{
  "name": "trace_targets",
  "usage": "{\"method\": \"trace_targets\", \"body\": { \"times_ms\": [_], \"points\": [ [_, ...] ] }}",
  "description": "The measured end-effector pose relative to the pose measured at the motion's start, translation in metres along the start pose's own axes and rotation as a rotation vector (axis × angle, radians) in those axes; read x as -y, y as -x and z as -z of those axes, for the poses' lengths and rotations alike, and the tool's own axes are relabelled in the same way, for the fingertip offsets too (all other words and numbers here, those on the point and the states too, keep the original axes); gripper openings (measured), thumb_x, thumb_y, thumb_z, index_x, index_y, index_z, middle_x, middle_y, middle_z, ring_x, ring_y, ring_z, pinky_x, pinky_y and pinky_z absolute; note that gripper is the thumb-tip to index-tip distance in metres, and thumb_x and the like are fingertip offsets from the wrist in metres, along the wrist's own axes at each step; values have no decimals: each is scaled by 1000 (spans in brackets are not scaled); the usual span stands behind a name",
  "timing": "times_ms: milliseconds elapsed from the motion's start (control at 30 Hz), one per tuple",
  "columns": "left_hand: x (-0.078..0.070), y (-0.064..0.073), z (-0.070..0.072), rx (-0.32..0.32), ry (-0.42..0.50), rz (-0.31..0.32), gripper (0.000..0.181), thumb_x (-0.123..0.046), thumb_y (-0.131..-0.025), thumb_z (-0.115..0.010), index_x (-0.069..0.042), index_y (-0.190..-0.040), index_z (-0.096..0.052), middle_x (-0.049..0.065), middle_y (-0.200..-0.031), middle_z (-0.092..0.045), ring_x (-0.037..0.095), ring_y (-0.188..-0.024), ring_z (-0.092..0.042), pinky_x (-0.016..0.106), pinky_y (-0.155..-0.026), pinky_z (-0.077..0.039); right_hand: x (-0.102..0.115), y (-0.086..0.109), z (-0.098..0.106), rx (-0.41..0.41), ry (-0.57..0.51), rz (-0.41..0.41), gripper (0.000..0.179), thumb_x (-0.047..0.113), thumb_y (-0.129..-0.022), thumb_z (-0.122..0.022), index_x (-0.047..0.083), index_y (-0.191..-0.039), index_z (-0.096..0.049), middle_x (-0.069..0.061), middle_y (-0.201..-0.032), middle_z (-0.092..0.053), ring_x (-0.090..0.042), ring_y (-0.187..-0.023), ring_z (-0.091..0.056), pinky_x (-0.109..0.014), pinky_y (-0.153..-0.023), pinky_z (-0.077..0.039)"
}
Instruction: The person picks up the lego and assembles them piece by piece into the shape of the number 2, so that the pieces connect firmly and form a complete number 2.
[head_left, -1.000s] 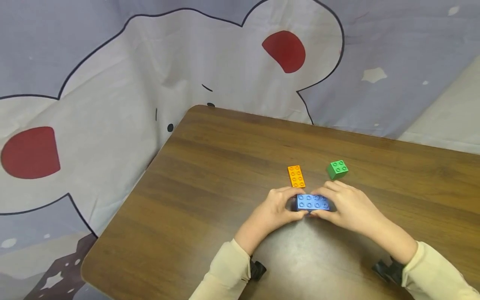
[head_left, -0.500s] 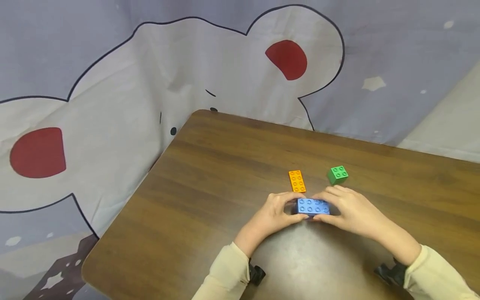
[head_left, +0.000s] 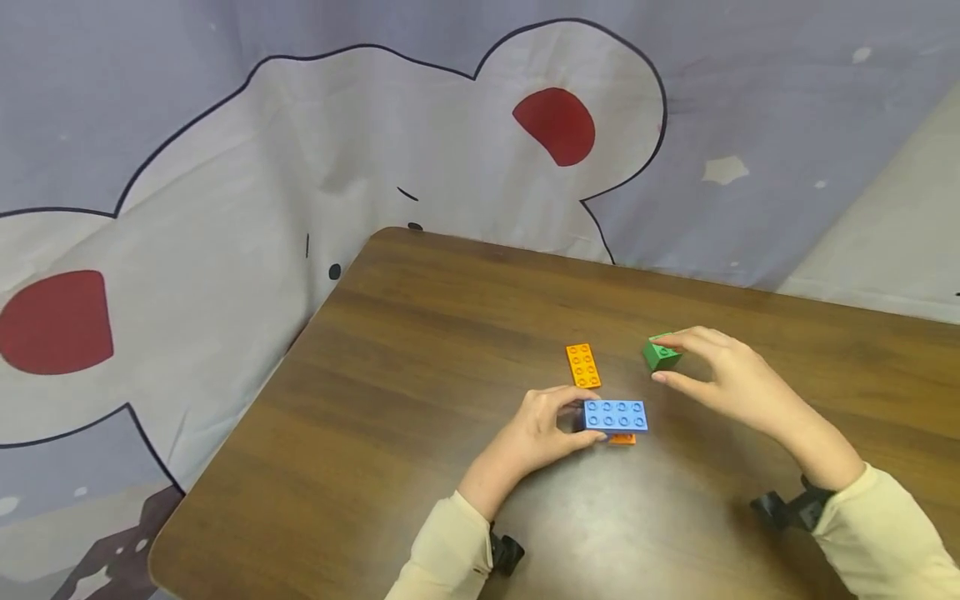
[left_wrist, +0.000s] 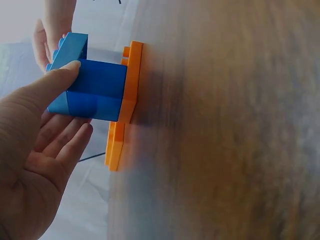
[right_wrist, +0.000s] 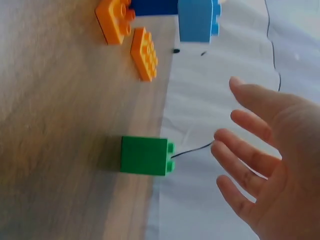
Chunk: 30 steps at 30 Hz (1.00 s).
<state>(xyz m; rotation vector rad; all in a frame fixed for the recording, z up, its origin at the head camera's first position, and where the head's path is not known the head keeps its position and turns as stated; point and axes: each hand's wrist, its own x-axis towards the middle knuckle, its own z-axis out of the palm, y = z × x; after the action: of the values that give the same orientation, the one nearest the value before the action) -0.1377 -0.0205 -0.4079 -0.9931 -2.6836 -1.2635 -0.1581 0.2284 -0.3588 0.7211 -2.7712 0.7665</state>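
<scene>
My left hand (head_left: 532, 433) pinches a light blue eight-stud toy brick (head_left: 615, 414) at its left end, thumb in front and fingers behind. In the left wrist view that brick tops a dark blue block (left_wrist: 97, 82), which stands on an orange plate (left_wrist: 132, 80). Only a front bit of this plate shows in the head view. To the right, my right hand (head_left: 731, 379) is spread at a small green brick (head_left: 660, 357); from the right wrist camera, its fingers are apart from the green brick's studs and hold nothing.
A loose orange eight-stud plate (head_left: 582, 366) lies flat just behind the stack. Everything sits on a brown wooden table (head_left: 375, 400). A printed curtain (head_left: 262, 167) hangs along the table's back and left edges.
My right hand has let go of the light blue brick and moved right and back to the green one. The left hand keeps its hold. The orange plate beneath has come into sight.
</scene>
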Motion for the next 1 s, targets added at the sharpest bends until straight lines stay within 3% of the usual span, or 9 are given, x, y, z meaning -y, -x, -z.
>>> {"method": "trace_targets", "body": {
  "times_ms": [300, 433, 600, 1000],
  "points": [
    [0, 1, 0, 32, 106, 47, 36, -18, -70, -72, -10, -102, -58, 2, -103, -60, 3, -92, -56, 14, -76, -45, -25, -10, -9, 80, 98, -56, 61, 34, -76, -65, 12, -127, -40, -9, -123, -44, -29, -115, -36, -53, -87, -27],
    [0, 1, -1, 33, 146, 67, 36, -16, -70, -72, -10, -102, -58, 2, -105, -59, 2, -93, -56, 13, -76, -44, -35, -13, -19, 102, 29, -53, 61, 23, -75, -68, 13, -128, -40, -8, -122, -45, -26, -110, -41, -49, -86, -32],
    [-1, 0, -2, 43, 204, 117, 37, -15, -70, -71, -11, -104, -57, 2, -108, -58, 3, -92, -56, 13, -73, -45, -45, -14, -28, 113, -39, -40, 57, 12, -75, -66, 13, -126, -42, -10, -117, -47, -23, -95, -48, -42, -76, -40],
    [1, 2, -3, 39, 241, 143, 37, -17, -70, -71, -13, -105, -58, 1, -106, -58, 3, -89, -57, 12, -68, -46, -55, -14, -36, 69, -9, 32, 50, 10, -73, -68, 13, -119, -48, -10, -105, -54, -23, -88, -52, -41, -70, -43]
  ]
}}
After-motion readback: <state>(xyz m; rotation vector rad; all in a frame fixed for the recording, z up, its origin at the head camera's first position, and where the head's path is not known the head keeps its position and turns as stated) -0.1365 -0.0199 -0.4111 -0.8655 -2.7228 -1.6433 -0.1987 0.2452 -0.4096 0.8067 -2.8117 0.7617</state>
